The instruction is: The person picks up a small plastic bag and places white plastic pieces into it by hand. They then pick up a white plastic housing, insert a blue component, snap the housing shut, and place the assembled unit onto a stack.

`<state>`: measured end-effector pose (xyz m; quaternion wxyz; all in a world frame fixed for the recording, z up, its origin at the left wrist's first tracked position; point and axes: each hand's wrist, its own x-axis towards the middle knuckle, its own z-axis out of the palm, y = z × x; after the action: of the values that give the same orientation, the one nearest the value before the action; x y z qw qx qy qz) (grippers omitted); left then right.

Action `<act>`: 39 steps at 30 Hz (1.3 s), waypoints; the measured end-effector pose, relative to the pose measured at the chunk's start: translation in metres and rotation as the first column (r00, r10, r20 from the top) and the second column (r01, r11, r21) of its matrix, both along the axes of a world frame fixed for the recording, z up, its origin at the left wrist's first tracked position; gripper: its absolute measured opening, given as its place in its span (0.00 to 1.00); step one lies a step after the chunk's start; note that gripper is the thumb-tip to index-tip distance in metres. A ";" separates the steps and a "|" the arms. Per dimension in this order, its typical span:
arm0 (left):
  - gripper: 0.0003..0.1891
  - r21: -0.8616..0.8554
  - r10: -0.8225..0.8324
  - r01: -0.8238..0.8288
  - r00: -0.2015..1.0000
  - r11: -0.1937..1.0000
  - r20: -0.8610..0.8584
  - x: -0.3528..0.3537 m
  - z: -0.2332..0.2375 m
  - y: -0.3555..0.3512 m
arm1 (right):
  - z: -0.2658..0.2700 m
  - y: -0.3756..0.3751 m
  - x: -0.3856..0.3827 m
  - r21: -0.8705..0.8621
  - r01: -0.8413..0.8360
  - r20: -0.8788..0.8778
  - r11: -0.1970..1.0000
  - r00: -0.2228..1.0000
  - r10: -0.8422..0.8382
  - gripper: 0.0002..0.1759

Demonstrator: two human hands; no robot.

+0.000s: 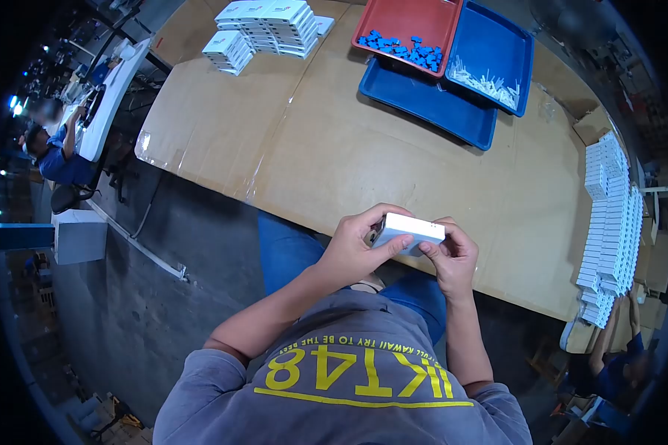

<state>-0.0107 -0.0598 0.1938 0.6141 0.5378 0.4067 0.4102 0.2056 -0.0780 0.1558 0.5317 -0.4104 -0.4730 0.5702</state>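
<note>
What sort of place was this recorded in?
Likely a factory assembly or packing area: stacked white boxes, a red tray of blue parts, and another person at a separate table.

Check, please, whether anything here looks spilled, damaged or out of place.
No spill or damage is visible: blue pieces lie in the red tray, white pieces in the upper blue tray, and the held white box looks intact. Slightly untidy, both trays overlap the lower blue tray.
</note>
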 end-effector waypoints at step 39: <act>0.30 0.059 0.068 -0.072 0.996 0.996 0.064 -0.003 -0.014 0.006 | 0.013 0.007 -0.009 -0.057 0.093 0.020 0.994 0.996 -0.092 0.20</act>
<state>-0.0132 -0.0541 0.1794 0.5948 0.5288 0.3936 0.4601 0.1971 -0.0707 0.1684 0.5412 -0.4518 -0.4414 0.5550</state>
